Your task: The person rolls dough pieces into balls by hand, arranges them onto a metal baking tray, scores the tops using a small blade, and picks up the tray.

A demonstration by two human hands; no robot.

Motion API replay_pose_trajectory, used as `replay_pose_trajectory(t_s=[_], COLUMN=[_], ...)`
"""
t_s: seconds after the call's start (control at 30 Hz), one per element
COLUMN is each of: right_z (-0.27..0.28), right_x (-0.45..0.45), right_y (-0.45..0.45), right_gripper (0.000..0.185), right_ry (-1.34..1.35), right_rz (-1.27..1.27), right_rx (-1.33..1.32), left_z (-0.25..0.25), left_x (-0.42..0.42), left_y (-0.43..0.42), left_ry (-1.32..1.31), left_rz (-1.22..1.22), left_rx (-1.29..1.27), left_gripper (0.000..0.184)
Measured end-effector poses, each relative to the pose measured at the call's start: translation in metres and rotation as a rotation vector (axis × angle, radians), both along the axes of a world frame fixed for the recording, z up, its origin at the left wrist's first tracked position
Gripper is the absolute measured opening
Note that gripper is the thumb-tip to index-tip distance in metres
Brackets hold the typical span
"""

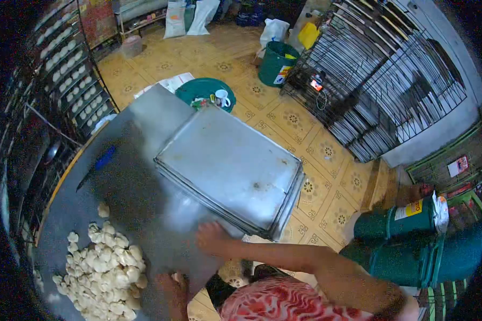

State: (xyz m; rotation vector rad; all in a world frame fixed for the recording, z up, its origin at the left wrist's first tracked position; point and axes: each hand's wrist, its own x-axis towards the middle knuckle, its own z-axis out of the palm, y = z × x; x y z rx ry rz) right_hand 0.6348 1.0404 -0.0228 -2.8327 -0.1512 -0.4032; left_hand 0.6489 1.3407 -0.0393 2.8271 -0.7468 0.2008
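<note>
My right hand (213, 239) is palm down on the grey table (160, 214), its fingers curled in, just below a stack of metal trays (230, 166). Whatever lies under it is hidden. Nearer to my body, my left hand (172, 282) is closed at the table's edge. A small pale spot shows at its fingers, too small to make out. Left of it lies a large heap of pale dough pieces (104, 267), with one piece (103, 209) apart above the heap. A blue-handled knife (105, 158) rests farther up the table.
A rack of dough-filled trays (72, 75) stands at the left. Beyond the table are a green round tub (206, 88) with a white mug (222, 97) and a green bucket (277, 63). Wire racks (364, 80) and green barrels (401, 251) are at the right.
</note>
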Motion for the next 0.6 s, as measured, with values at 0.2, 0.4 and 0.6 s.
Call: replay_pose_trajectory(t_s=[0.2,0.4,0.6], right_z=[-0.004,-0.036,-0.013], right_x=[0.076,0.013,0.064], right_y=[0.018,0.017,0.022], right_gripper=[0.026,0.025,0.028], right_ry=[-0.039,0.116,-0.019], right_rz=[-0.127,-0.176,-0.131], right_rx=[0.096,0.06,-0.027], left_z=[0.047,0.003,-0.01], left_x=[0.072,0.027,0.088], left_y=[-0.09,-0.022,-0.071], left_ry=[0.382,0.126,-0.046], left_rz=[0.408,0.043,0.298], left_rx=[-0.291,-0.252,-0.143], left_gripper=[0.045,0.038,0.036])
